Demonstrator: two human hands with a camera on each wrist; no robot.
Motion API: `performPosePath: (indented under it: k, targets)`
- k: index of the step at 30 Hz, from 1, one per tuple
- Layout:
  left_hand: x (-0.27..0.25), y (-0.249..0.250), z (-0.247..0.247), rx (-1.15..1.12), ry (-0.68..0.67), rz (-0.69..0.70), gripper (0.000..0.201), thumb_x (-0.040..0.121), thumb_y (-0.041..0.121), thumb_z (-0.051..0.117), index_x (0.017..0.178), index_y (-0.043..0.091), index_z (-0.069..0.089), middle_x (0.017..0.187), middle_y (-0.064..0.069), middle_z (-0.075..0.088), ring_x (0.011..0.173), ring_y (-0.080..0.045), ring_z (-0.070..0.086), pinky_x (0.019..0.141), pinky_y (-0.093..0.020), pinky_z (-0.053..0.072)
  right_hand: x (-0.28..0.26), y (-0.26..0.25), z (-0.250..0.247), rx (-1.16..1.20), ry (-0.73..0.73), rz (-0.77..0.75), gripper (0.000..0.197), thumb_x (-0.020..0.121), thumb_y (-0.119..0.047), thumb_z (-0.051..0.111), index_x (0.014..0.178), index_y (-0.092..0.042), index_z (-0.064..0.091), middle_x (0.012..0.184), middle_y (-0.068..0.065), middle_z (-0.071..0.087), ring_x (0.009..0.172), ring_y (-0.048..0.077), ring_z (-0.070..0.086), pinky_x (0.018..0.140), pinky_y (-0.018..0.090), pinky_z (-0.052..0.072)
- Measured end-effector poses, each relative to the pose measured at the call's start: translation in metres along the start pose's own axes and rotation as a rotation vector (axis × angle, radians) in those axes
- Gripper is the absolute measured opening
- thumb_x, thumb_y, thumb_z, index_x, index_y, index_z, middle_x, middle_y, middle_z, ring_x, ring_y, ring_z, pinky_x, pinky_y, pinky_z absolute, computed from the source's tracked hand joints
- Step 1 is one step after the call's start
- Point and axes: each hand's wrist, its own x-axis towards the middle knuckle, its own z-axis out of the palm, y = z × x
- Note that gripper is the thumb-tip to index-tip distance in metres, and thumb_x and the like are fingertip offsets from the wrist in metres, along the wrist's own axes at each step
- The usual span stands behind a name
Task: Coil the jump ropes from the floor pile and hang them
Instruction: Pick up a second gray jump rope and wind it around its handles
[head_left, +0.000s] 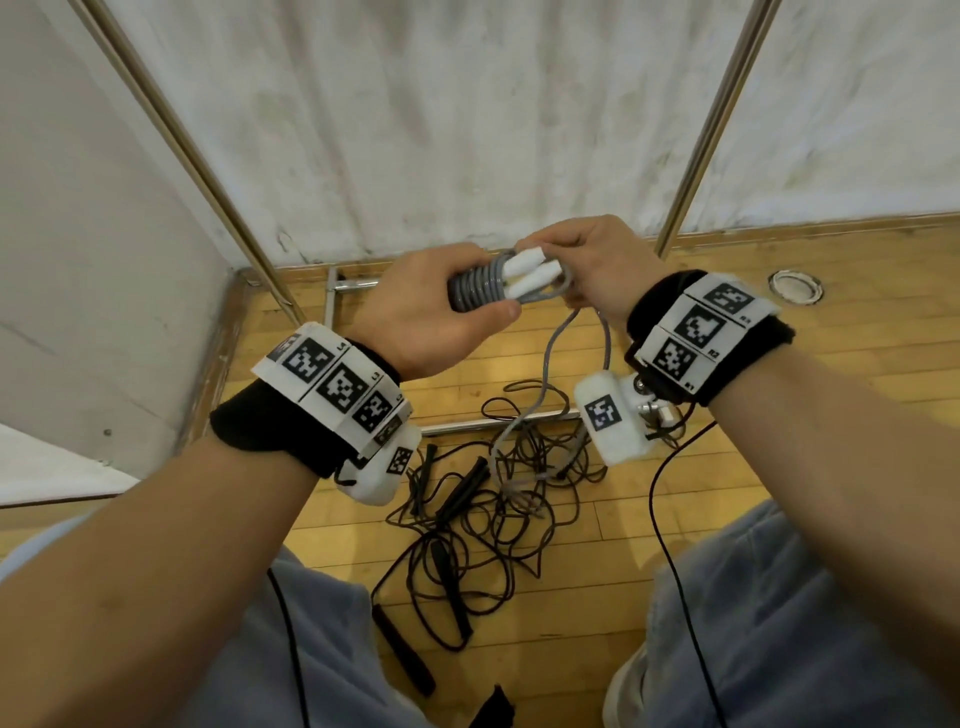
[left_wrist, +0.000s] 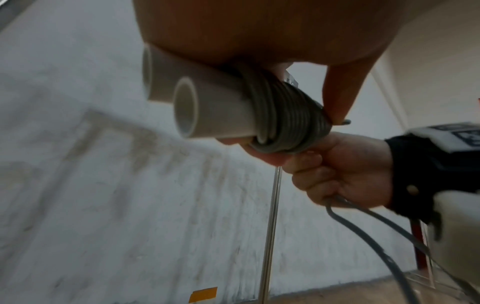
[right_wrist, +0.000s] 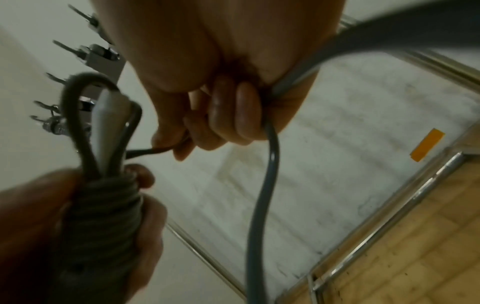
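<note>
1. Head view: the left hand (head_left: 431, 306) was curled around a grey jump rope (head_left: 480, 288) wound in tight turns about its two white handles (head_left: 530, 273), which lay side by side. The right hand (head_left: 587, 265), fingers bent, pinched the rope at the handles' end. A loose length of the same grey rope hung from the right hand down to the wooden floor (head_left: 779, 467). There it met a tangled pile of black jump ropes (head_left: 483, 514) with black handles, lying between the person's knees. Two metal poles (head_left: 711, 130) of a rack rose in front of the white wall (head_left: 441, 104).

2. Left wrist view: the two white handles (left_wrist: 207, 102) showed their hollow ends, with the grey coil (left_wrist: 285, 115) wrapped round them near the left hand's (left_wrist: 233, 30) palm. The right hand (left_wrist: 345, 172) was closed just below the coil, touching it, and the free rope ran out from under its curled fingers (left_wrist: 309, 164).

3. Right wrist view: the right hand (right_wrist: 221, 82) had its fingers folded over the grey rope (right_wrist: 265, 185), which passed through the fist and dropped away. The left hand (right_wrist: 78, 226) gripped the wound bundle (right_wrist: 103, 216), a loop of rope and a handle tip standing out above it. The picture was blurred. Hooks (right_wrist: 85, 51) on a metal rack showed behind.
</note>
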Motion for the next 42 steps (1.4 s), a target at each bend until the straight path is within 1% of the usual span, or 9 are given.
performPosePath:
  k: [6,10,14,17,19,22,25,29,42]
  targets:
    - [0.006,-0.002,-0.006,-0.146,0.157,-0.007,0.023,0.080,0.033,0.067,0.094,0.015,0.065,0.063,0.003,0.062,0.047,-0.004,0.055,0.048,-0.026,0.043,-0.008,0.009,0.027,0.128,-0.138,0.038,0.027,0.098,-0.021,0.046,0.076,-0.010,0.055,0.050,-0.004,0.044,0.040,0.010,0.027,0.041,0.023,0.023]
    - [0.009,-0.007,-0.005,-0.133,0.187,-0.024,0.021,0.082,0.031,0.067,0.095,0.014,0.065,0.064,0.009,0.062,0.049,-0.001,0.054,0.050,-0.022,0.042,-0.011,0.009,0.039,-0.098,-0.057,-0.034,0.037,0.101,-0.024,0.037,0.069,-0.017,0.055,0.054,-0.004,0.046,0.046,0.012,0.037,0.052,0.034,0.038]
    - [0.013,-0.011,-0.006,-0.159,0.200,-0.042,0.026,0.086,0.028,0.068,0.104,0.015,0.056,0.070,0.005,0.064,0.051,-0.001,0.056,0.050,-0.020,0.043,-0.014,0.008,0.043,-0.255,-0.113,-0.114,0.021,0.099,-0.015,0.039,0.088,-0.012,0.056,0.066,-0.001,0.055,0.059,0.013,0.055,0.062,0.019,0.046]
    - [0.013,-0.009,-0.007,-0.109,0.150,-0.007,0.032,0.086,0.029,0.067,0.113,0.015,0.057,0.074,0.008,0.059,0.052,0.000,0.053,0.050,-0.015,0.040,-0.016,0.010,0.047,-0.306,-0.169,-0.062,0.013,0.096,-0.011,0.045,0.093,-0.014,0.057,0.075,-0.002,0.062,0.079,0.019,0.062,0.086,0.039,0.050]
    - [0.014,-0.009,-0.007,-0.066,0.127,0.012,0.030,0.087,0.027,0.067,0.112,0.013,0.060,0.069,0.012,0.057,0.050,0.003,0.052,0.051,-0.014,0.039,-0.017,0.010,0.049,-0.186,-0.181,0.034,0.016,0.097,-0.009,0.043,0.092,-0.011,0.058,0.072,0.001,0.061,0.077,0.019,0.060,0.091,0.046,0.048]
    - [0.017,-0.016,-0.015,0.021,0.169,-0.018,0.027,0.086,0.030,0.067,0.110,0.018,0.062,0.069,0.010,0.060,0.057,-0.001,0.057,0.057,-0.023,0.046,-0.019,0.008,0.050,0.049,-0.183,0.131,0.021,0.099,-0.006,0.036,0.089,-0.008,0.055,0.063,0.004,0.046,0.058,0.017,0.047,0.071,0.039,0.046]
    - [0.019,-0.025,-0.022,0.175,0.163,-0.070,0.032,0.086,0.040,0.063,0.115,0.026,0.058,0.082,0.006,0.061,0.077,-0.020,0.061,0.071,-0.036,0.050,-0.019,0.008,0.049,-0.233,-0.160,0.083,0.025,0.101,-0.016,0.035,0.086,-0.012,0.054,0.061,0.000,0.046,0.055,0.016,0.044,0.062,0.032,0.042]
    - [0.020,-0.038,-0.018,0.395,0.111,-0.142,0.035,0.089,0.048,0.056,0.121,0.033,0.050,0.090,0.008,0.057,0.079,-0.021,0.056,0.070,-0.033,0.043,-0.018,0.011,0.049,-0.669,-0.166,-0.022,0.033,0.101,-0.031,0.033,0.085,-0.015,0.056,0.065,-0.006,0.048,0.058,0.008,0.044,0.051,0.024,0.030]
    - [0.021,-0.051,0.008,0.606,-0.093,-0.175,0.025,0.086,0.049,0.059,0.101,0.031,0.053,0.079,0.010,0.055,0.070,-0.015,0.051,0.055,-0.028,0.032,-0.021,-0.001,0.039,-0.966,-0.252,-0.218,0.026,0.100,-0.030,0.037,0.086,-0.017,0.054,0.066,-0.006,0.044,0.066,0.015,0.044,0.059,0.028,0.027]
